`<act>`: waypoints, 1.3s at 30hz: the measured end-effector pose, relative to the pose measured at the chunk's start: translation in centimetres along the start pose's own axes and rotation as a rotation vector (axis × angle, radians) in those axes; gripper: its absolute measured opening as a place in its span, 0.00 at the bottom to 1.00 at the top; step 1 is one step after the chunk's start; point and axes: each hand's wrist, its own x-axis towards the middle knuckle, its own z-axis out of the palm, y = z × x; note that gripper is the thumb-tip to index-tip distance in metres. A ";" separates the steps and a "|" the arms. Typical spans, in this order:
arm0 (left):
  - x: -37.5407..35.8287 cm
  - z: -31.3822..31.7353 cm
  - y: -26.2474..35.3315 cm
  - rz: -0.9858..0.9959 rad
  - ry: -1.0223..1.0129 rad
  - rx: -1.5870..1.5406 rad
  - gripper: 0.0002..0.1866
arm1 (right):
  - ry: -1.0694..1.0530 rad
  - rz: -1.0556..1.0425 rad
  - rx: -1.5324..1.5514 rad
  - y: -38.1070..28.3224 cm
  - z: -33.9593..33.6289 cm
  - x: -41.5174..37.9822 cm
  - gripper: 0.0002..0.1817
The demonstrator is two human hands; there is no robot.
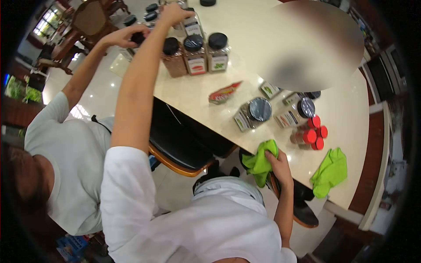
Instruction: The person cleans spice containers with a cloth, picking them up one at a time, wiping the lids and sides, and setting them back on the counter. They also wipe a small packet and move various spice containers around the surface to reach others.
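Note:
My left hand (174, 14) reaches far over the table to the back group of jars. Its fingers are bent round the top of something there, beside a labelled clear jar (193, 28); the hand hides what it grips. Near the table's front edge, my right hand (280, 166) is closed on a bunched green cloth (261, 163). Three black-lidded spice jars, one reddish brown (174, 63), one with a red label (196, 55) and one with a green label (218, 52), stand in a row below my left hand.
A co-worker's hand (133, 36) touches a dark-lidded jar at the left. On the table (245, 57) are a red packet (224, 93), a large jar (253, 115), a tilted jar (294, 115), several red-capped bottles (310, 133) and another green cloth (330, 172). Black chairs (184, 147) sit below its edge.

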 end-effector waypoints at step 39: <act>-8.7 2.5 18.7 0.392 0.018 0.065 0.34 | 0.019 -0.123 -0.288 1.3 -0.2 0.8 0.18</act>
